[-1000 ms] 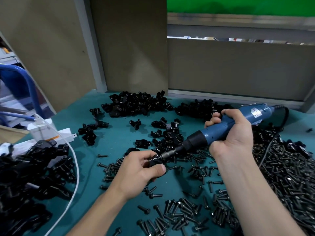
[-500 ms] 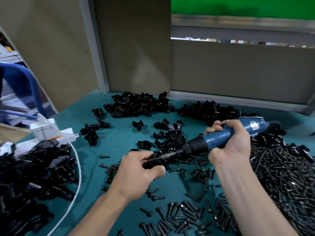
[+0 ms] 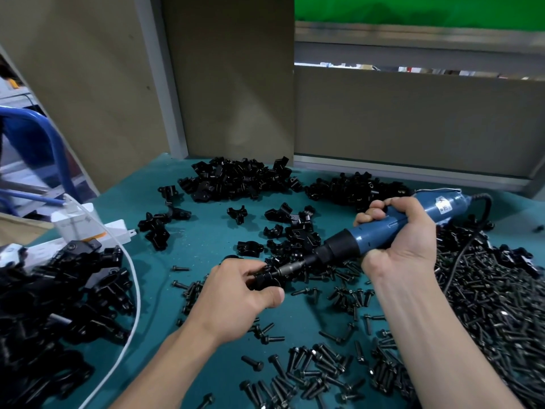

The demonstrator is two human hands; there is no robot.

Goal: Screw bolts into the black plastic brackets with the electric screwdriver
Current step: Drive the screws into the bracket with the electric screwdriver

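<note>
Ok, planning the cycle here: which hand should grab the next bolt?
Probably the left. The left hand pinches the bracket, with loose bolts lying right beside it; the right hand is wrapped round the electric screwdriver.

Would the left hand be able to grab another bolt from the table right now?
Probably not yet: the left hand grips a black bracket against the screwdriver bit. Loose bolts lie just beside it, unobstructed, so likely once it lets go.

Probably a factory assembly station: teal mat (image 3: 200,246), heaped bolts (image 3: 486,305), piled black brackets (image 3: 236,180).
</note>
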